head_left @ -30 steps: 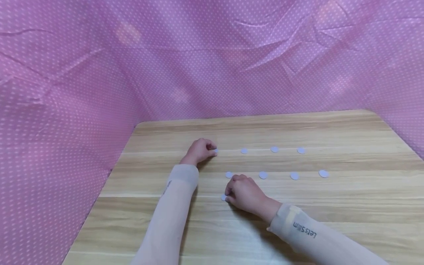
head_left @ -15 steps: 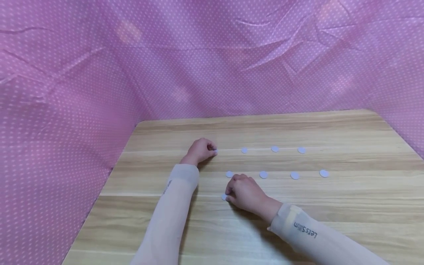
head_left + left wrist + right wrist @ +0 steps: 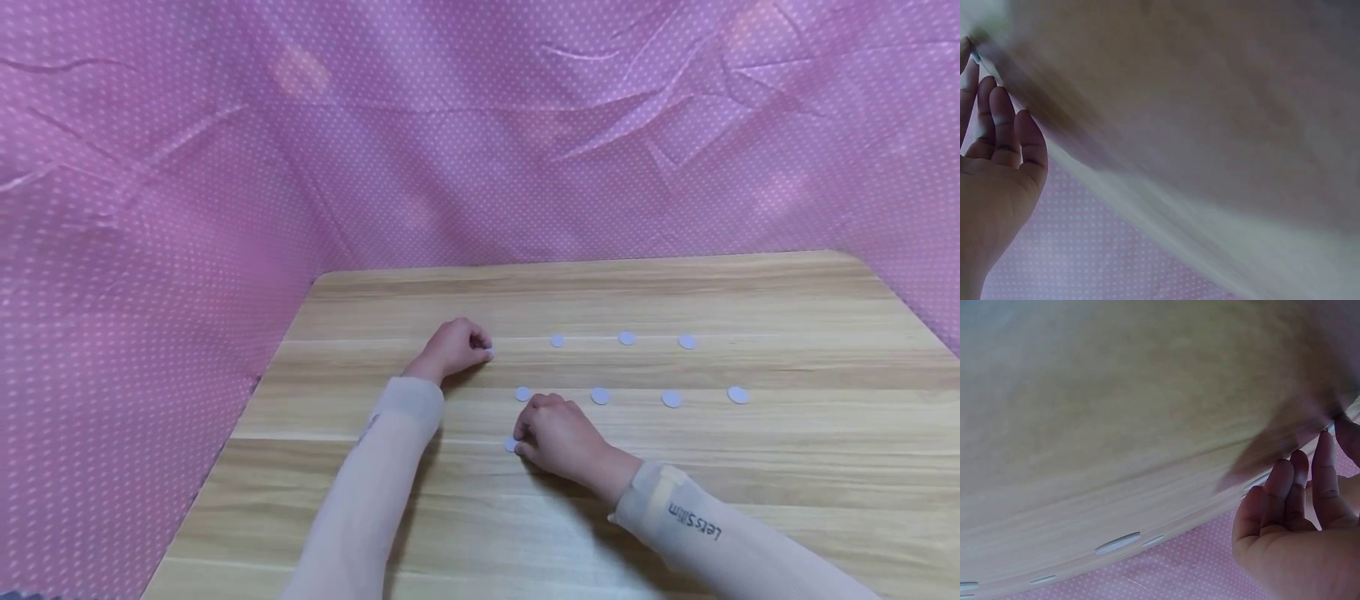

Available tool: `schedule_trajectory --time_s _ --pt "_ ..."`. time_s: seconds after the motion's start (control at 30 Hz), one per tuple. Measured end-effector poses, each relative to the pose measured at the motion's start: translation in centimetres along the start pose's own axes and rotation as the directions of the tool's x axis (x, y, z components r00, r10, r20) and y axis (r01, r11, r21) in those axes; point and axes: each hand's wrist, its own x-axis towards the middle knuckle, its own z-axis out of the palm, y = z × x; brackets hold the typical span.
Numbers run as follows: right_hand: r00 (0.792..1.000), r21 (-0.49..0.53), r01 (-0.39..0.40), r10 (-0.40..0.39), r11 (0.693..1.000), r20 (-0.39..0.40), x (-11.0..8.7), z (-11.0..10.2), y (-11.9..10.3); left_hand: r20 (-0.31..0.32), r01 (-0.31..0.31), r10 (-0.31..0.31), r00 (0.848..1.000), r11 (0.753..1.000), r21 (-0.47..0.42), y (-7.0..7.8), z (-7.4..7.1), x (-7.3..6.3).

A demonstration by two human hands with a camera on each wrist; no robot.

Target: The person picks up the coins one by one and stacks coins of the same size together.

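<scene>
Between the thumb and index finger of my left hand point(image 3: 453, 348) is a small pale round disc point(image 3: 489, 355), mostly covered by the fingertips. In the left wrist view its edge shows at the fingertips, the other fingers loosely bent. Nearer the front, my right hand point(image 3: 558, 437) pinches another pale disc point(image 3: 511, 445) by its right side, low over the wooden table point(image 3: 315, 500). The right wrist view shows that hand point(image 3: 1297, 537) with its fingertips right at the tabletop. Just beyond its knuckles lies a disc point(image 3: 522, 393).
More flat discs lie in two rows: a far row with a disc point(image 3: 626, 338) in its middle, and a nearer row ending at the right with another disc point(image 3: 738, 395). Pink dotted cloth point(image 3: 480, 167) hangs around the table's back and sides.
My left hand has drawn slightly nearer and to the left, with the disc between its fingertips. The right hand stays at its disc. The view has shifted a little.
</scene>
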Motion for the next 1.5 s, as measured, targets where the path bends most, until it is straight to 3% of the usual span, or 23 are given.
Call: schedule_trajectory --time_s 0.63,1.0,1.5 --pt "1.000 0.011 0.010 -0.010 1.000 -0.002 0.2 -0.1 0.0 0.092 -0.130 0.129 0.987 0.992 0.002 0.0 0.0 -3.0" --pt "1.000 0.010 0.019 -0.019 1.000 -0.013 0.1 -0.2 0.1 0.143 -0.198 0.203 0.969 0.979 -0.048 0.4 0.6 -5.0" --pt "0.999 0.026 0.024 -0.024 0.999 0.027 0.1 -2.0 0.8 0.188 -0.299 0.302 0.935 0.953 -0.043 2.7 1.2 -6.5"
